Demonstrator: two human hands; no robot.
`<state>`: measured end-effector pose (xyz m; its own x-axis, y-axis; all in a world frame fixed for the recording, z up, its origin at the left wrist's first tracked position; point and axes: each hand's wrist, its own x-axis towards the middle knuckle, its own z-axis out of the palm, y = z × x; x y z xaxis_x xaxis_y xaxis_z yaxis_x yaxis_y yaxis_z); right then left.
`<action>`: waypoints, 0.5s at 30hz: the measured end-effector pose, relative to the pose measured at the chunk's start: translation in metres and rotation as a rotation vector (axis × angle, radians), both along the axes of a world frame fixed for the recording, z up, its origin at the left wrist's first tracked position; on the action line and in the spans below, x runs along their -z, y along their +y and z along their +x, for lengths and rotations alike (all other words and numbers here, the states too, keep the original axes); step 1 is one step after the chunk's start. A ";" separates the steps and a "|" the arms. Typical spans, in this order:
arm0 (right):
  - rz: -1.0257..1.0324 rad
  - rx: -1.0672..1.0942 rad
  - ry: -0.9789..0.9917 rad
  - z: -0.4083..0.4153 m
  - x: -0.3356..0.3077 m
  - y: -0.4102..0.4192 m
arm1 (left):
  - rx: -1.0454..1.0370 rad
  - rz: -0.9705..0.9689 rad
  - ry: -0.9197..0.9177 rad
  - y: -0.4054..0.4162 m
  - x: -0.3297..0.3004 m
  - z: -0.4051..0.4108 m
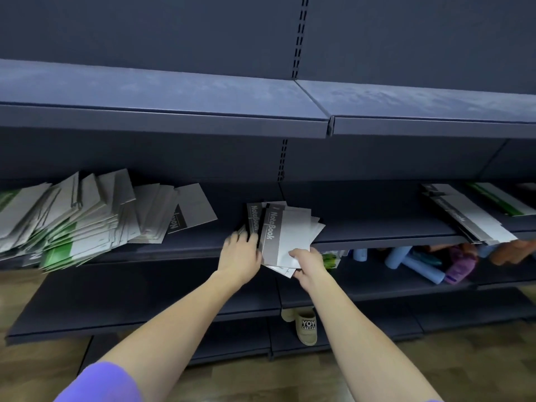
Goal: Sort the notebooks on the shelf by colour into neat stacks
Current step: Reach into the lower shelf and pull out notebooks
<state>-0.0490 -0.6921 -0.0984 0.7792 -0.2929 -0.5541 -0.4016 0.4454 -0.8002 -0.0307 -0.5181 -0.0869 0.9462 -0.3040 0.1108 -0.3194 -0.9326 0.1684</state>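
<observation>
Dark shelf (377,227): grey notebooks (290,230) pinched by right hand (307,264), steadied by left hand (240,253); fingertips hidden behind covers.

A single head-worn camera looks forward and down from standing height, close to a dark blue shop shelving unit (162,123) that fills the view edge to edge. The wide lens bends the shelf lines, lifting them toward the right. Both forearms reach in from the bottom edge toward the middle shelf (185,250), near the frame's centre. The lower shelves and a strip of wood-look floor (26,369) sit below; the far left and right edges look smeared, probably from lens stretch or motion.
</observation>
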 end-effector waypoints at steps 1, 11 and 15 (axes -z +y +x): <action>-0.011 0.016 0.009 -0.003 0.001 0.000 | -0.027 0.001 0.021 0.005 0.000 0.002; -0.040 0.070 -0.024 -0.046 -0.001 -0.046 | 0.046 -0.150 0.146 -0.007 -0.003 -0.001; -0.001 0.052 -0.076 -0.074 -0.003 -0.079 | -0.024 -0.363 0.262 -0.041 -0.009 -0.009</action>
